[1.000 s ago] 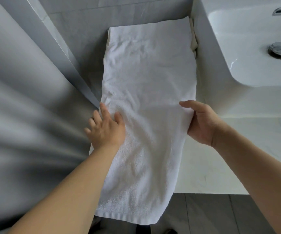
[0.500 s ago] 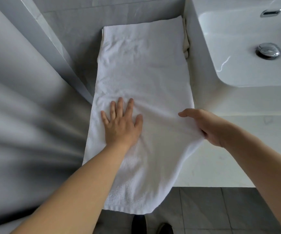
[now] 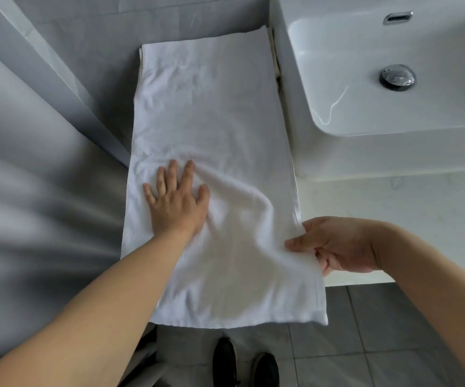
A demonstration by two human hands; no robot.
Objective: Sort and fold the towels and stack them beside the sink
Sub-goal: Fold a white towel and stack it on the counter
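White terry-cloth towel (image 3: 211, 141) laid lengthwise on white stone desk (image 3: 393, 219) beside white basin sink (image 3: 393, 65), near end overhanging. Left hand (image 3: 176, 202) pressed flat, fingers straight. Right hand (image 3: 334, 247) pinched on right edge. Judged soft, light, floppy, non-fragile; best taken at corners/hem.

No readable text, label, brand, number or sign showing anywhere in view.
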